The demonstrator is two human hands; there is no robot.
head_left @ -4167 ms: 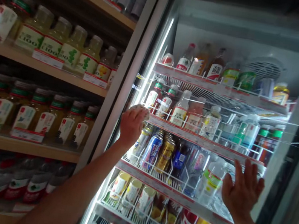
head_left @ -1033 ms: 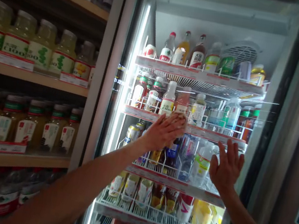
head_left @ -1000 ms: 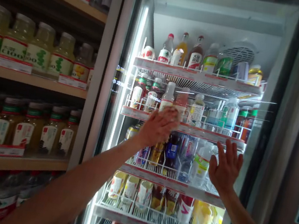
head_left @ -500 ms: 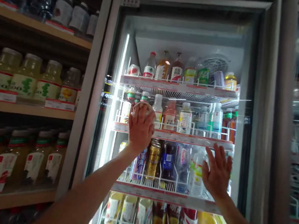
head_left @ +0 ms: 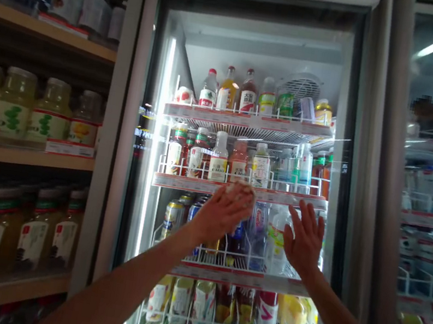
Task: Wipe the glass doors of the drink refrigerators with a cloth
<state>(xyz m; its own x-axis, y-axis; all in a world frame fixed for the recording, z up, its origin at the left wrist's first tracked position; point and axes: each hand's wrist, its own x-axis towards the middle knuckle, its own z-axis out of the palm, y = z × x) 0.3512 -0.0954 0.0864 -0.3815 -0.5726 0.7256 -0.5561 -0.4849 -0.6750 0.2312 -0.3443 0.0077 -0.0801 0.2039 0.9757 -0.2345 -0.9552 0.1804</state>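
Pale, mottled cloth (head_left: 244, 193) is held under the fingers of the left hand (head_left: 216, 216), near the middle of the door (head_left: 136, 88) and seemingly against it. Those fingers lie close together, stretched over the cloth and keeping hold of it; how the thumb grips is hidden. Done well, I judge, the cloth should lie flat beneath the whole span of the fingers, pressed evenly so that no nail or knuckle rubs the door, with slow, overlapping strokes led from the shoulder. Toward the door's right edge, the right hand (head_left: 303, 242) is spread, fingers parted, holding nothing; whether it touches the door I cannot tell. If it braces there, light contact would be best, since a bare palm could leave prints. Left of the door, juice bottles (head_left: 50, 112) line a wooden rack (head_left: 13, 157); right of it stands another cooler (head_left: 431, 220). Behind the door are bottles (head_left: 219, 157) and cans (head_left: 172, 218), brightly lit, so looking along the door at a slant should help in judging each stroke.
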